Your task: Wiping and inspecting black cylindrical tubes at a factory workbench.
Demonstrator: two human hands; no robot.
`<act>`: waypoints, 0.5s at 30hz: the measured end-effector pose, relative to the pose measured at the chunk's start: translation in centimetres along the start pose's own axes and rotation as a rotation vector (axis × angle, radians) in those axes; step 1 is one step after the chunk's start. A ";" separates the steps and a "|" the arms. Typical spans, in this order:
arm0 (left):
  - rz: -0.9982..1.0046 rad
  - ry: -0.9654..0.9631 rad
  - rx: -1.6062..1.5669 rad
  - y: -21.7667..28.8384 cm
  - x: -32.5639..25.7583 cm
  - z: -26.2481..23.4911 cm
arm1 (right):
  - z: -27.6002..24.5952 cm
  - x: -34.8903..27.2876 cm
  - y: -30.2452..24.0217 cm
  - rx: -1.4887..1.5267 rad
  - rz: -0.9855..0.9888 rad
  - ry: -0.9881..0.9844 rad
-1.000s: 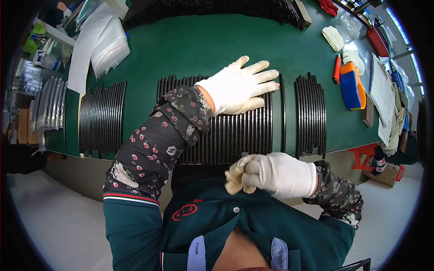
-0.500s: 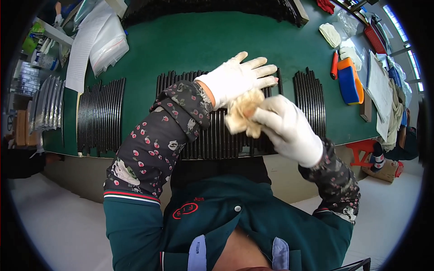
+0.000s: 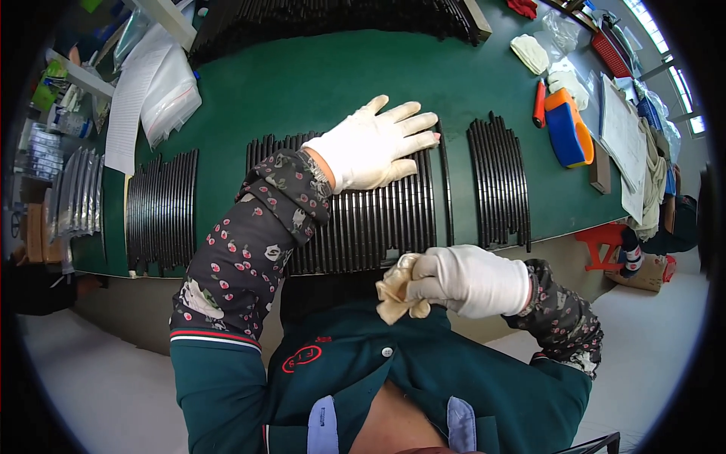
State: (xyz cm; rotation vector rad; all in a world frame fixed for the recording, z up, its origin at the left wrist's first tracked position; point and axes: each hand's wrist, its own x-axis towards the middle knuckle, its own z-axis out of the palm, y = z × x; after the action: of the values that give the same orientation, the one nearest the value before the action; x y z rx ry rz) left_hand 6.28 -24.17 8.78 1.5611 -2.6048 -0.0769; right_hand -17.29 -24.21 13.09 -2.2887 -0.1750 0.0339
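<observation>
My left hand, in a white glove, lies flat with its fingers spread across a row of thin black rods laid side by side. A single rod lies a little apart, just right of that row. Low at the table's front edge, my gloved right hand is closed around a crumpled cream cloth. The cloth hangs off the near ends of the rods, in front of my body. Part of the row is hidden under my left hand and sleeve.
More black rods lie in a group at left, others at right, and a big pile at the back. A blue and orange tool, a red-handled tool, papers and plastic bags rest on the green table.
My right hand has drawn the cloth toward me, from beside my left hand to the near ends of the rods. My left hand stays flat on the rods; the whole view has shifted slightly.
</observation>
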 end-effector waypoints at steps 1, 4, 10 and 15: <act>-0.006 -0.004 -0.004 -0.3 0.0 0.2 | -0.6 -0.6 0.2 0.018 0.014 0.012; 0.026 0.053 -0.016 0.8 0.1 -0.4 | -2.9 -2.9 0.0 0.023 0.074 0.374; 0.238 0.125 -0.093 4.6 0.3 0.3 | -3.8 -5.2 0.1 0.000 0.363 0.818; 0.190 0.067 -0.114 2.2 -0.6 -0.8 | -3.8 -3.5 1.3 -0.093 0.239 0.707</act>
State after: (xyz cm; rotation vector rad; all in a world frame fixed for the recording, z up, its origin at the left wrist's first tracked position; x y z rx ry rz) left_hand 4.71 -22.56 9.71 1.2517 -2.6312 -0.1525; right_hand -20.33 -28.38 14.54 -2.2579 0.4698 -0.6608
